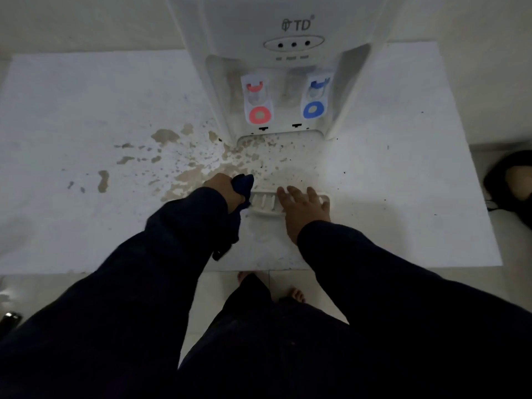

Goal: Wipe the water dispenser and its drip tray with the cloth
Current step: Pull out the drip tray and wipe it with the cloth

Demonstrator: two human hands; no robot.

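Observation:
A white water dispenser [288, 33] stands at the back of a white counter, with a red tap [257, 102] and a blue tap [315, 97]. Its white slotted drip tray [264, 203] lies pulled out in front of it on the counter. My left hand [223, 188] grips a dark blue cloth [243, 184] at the tray's left end; the cloth's tail hangs down along my sleeve. My right hand [302, 208] rests flat on the tray's right half, fingers spread, hiding that part.
The counter [86, 116] bears brown stains and specks [178, 156] left of and in front of the dispenser. A dark object [509, 180] lies on the floor at the right. My bare feet [296, 293] stand on pale floor tiles below the counter's front edge.

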